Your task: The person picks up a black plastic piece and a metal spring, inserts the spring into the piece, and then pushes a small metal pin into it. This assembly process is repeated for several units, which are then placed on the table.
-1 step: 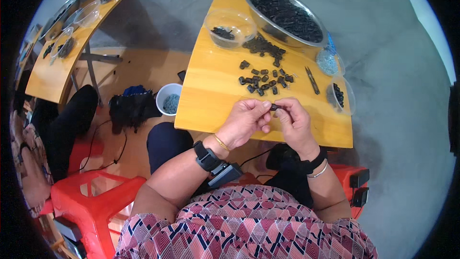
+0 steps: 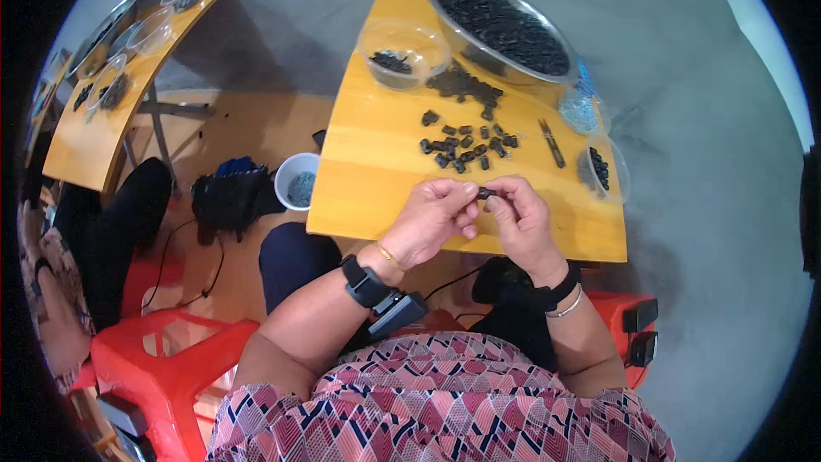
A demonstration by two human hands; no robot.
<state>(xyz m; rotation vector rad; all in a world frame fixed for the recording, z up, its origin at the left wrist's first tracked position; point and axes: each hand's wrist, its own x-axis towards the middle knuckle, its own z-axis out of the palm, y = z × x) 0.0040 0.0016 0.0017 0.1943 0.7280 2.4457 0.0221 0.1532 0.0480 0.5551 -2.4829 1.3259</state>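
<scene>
My left hand and my right hand meet over the table's near edge. Between their pinched fingertips is a small black cylindrical piece, gripped from both sides; the fingers cover much of it. Just beyond lie several loose short black cylindrical pieces, with a denser heap of small black parts behind them. A pair of thread snips lies to the right of the loose pieces.
A large metal basin full of black parts stands at the back. Clear plastic tubs hold black parts. A bag of pale blue bits sits at the right edge. Left on the floor are a white bucket and a red stool.
The view has shifted slightly, so the table and its things sit a little further left. Both hands keep nearly the same pose on the black piece.
</scene>
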